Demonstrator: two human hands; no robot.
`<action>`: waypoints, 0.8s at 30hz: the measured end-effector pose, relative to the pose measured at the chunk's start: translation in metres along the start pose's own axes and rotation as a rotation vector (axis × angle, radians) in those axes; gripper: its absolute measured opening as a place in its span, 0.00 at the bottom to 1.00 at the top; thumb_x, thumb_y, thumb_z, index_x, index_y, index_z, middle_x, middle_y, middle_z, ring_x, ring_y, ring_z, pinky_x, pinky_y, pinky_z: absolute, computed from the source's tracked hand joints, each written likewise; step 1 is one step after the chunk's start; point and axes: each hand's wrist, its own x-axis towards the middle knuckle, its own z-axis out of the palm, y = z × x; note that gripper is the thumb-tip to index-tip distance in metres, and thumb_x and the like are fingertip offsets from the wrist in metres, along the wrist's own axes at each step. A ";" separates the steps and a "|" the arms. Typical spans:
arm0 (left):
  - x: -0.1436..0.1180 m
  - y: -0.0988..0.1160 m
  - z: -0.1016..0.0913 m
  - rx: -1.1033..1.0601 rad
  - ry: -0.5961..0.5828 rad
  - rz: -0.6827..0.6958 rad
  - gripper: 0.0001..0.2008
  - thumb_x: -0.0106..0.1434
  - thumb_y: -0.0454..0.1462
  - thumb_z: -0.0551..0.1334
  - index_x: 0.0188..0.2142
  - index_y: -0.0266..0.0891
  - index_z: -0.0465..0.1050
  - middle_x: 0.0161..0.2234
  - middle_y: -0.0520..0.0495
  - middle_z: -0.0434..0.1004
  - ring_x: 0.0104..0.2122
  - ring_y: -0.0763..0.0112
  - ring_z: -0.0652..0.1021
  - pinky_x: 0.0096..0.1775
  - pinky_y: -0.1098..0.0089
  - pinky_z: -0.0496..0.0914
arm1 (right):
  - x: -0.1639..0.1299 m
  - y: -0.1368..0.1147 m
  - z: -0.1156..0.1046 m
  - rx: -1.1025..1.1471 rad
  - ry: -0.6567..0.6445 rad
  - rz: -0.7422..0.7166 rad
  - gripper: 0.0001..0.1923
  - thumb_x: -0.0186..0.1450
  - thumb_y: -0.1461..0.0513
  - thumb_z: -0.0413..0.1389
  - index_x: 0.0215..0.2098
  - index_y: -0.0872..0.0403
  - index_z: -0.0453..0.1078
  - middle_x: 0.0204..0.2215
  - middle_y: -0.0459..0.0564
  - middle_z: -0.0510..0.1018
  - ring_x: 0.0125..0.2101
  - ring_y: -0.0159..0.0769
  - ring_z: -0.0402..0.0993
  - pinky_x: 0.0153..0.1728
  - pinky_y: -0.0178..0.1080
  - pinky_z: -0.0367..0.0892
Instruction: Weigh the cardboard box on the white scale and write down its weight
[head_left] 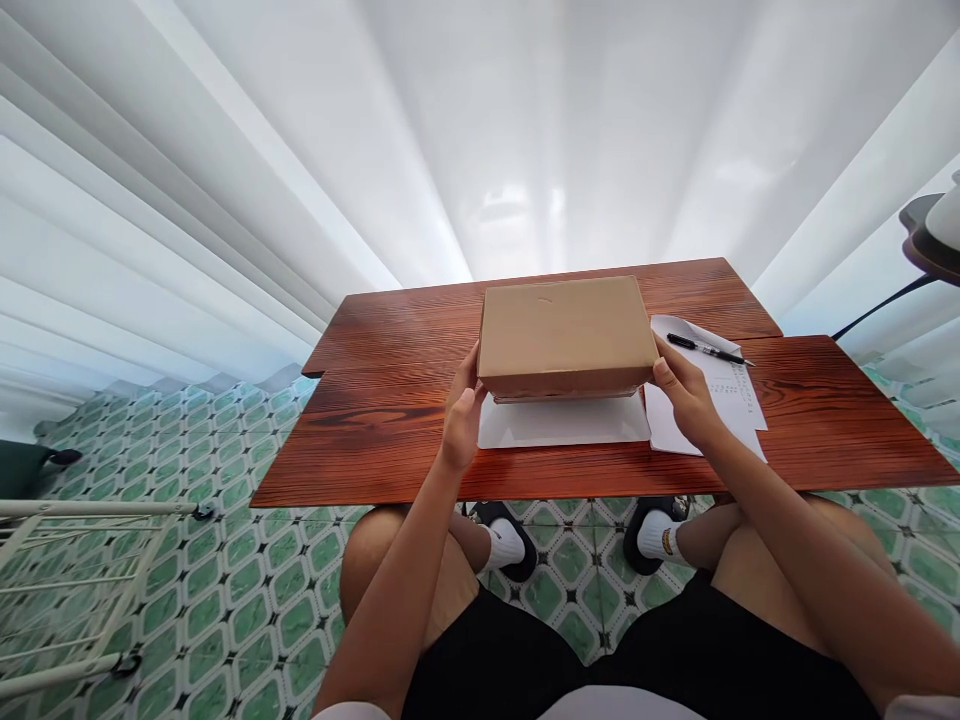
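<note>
box (564,335): plain tan
table (390,420): reddish-brown, wood grain
floor (225,600): green and white tiles
pen (709,349): black
shorts (525,660): black

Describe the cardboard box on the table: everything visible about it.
The cardboard box is plain brown, flat and rectangular, with its lid closed and a small mark near the far edge of the top. It sits lifted or tilted slightly above a white sheet on the wooden table. The left hand holds its left side and the right hand its right side. No print or tape shows.
</note>
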 end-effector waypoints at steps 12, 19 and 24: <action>-0.005 -0.009 -0.005 -0.025 -0.013 -0.042 0.27 0.70 0.47 0.56 0.66 0.47 0.67 0.69 0.47 0.60 0.69 0.53 0.61 0.62 0.59 0.66 | 0.000 0.006 0.003 -0.043 0.018 0.037 0.30 0.74 0.42 0.53 0.69 0.43 0.65 0.67 0.46 0.67 0.69 0.51 0.57 0.71 0.57 0.52; -0.006 -0.011 -0.007 -0.051 -0.010 -0.057 0.25 0.70 0.46 0.56 0.66 0.50 0.68 0.69 0.51 0.60 0.69 0.54 0.59 0.62 0.60 0.67 | -0.001 0.008 0.005 -0.031 0.032 0.026 0.28 0.75 0.44 0.54 0.68 0.43 0.66 0.66 0.46 0.68 0.69 0.50 0.58 0.71 0.57 0.53; -0.006 -0.010 -0.006 -0.048 -0.015 -0.059 0.26 0.70 0.46 0.57 0.66 0.51 0.67 0.69 0.51 0.60 0.69 0.54 0.59 0.61 0.61 0.67 | -0.001 0.008 0.003 -0.031 0.029 0.026 0.26 0.75 0.45 0.53 0.68 0.41 0.66 0.66 0.44 0.69 0.69 0.50 0.59 0.71 0.57 0.54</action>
